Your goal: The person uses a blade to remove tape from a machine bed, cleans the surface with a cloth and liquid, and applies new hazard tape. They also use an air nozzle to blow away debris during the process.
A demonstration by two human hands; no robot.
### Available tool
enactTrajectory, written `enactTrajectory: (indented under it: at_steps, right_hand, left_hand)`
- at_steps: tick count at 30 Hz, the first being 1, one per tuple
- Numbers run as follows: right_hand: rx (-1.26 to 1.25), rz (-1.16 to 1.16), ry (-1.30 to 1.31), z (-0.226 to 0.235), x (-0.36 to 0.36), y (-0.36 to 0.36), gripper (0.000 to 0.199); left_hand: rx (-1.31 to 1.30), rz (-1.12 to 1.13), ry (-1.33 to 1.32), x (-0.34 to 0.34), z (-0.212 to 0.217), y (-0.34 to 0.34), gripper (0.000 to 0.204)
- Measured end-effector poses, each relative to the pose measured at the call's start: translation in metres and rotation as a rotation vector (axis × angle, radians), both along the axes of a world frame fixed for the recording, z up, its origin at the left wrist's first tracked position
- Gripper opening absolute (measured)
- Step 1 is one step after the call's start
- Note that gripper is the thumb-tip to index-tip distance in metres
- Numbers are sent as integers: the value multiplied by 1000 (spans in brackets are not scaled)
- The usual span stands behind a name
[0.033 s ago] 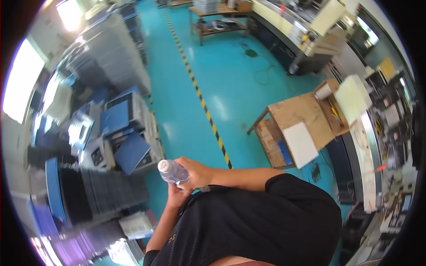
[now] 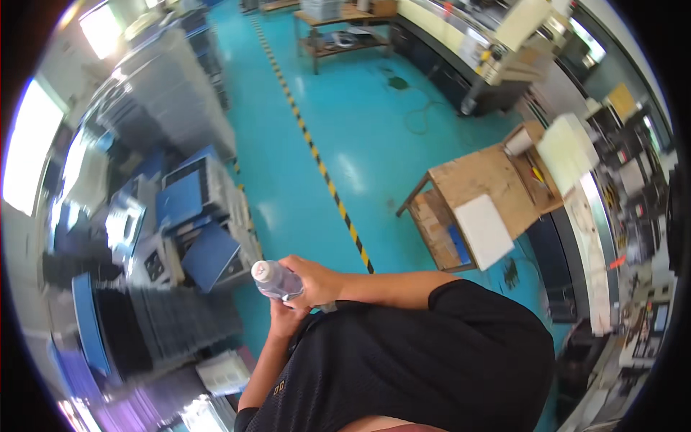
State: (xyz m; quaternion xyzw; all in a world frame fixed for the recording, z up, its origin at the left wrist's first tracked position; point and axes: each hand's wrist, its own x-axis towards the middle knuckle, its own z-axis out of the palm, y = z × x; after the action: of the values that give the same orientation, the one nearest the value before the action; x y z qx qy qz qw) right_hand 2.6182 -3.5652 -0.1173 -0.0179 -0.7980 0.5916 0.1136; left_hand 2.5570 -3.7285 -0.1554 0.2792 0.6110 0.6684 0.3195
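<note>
A clear plastic bottle (image 2: 279, 281) with a pale cap (image 2: 263, 271) is in front of my body, its capped end tilted to the left. My right hand (image 2: 314, 281) is wrapped round the bottle's side. Lower down, my left hand (image 2: 287, 317) is closed about the bottle's bottom part, partly hidden behind my right hand. The cap is on the bottle and no finger covers it.
At right stands a wooden table (image 2: 468, 173) bearing a white board (image 2: 484, 232). Stacks of dark sheets (image 2: 173, 313) and blue panels (image 2: 210, 253) line the left. A yellow-black striped line (image 2: 317, 155) crosses the turquoise floor (image 2: 381, 155). Machines (image 2: 489, 65) stand at far right.
The room has shifted slightly leftward in the view. Both hands keep their hold on the bottle.
</note>
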Motion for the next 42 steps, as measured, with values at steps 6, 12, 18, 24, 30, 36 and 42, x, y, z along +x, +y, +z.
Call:
enactTrajectory:
  at_steps: [6,12,18,24,30,36,42]
  right_hand:
    - [61,-136,-9,-19,-67,102,76]
    - [105,-191,-81,-24,-156,209,80]
    - [-94,-433,-360,-58,-178,362,71]
    - [115,-751,-944,-193,-117,440,65]
    - [153,-710,-609,-181,-241,595,37]
    - [189,-407,-346,-47,-492,828,25]
    - [195,48,-228,18,-712,961,33]
  left_hand:
    - [-72,-130,27,-101,-34,113,64]
    - [-117,-290,-22,-223,-35,229,69]
    - [-249,-535,141,-358,-19,360,68]
    - [-186,-515,91,-461,-33,490,63]
    - [-184,-510,76,-557,-40,656,67]
    - [-159,-416,94,-665,-20,820,67]
    - [-76,-162,26,-797,-25,956,78]
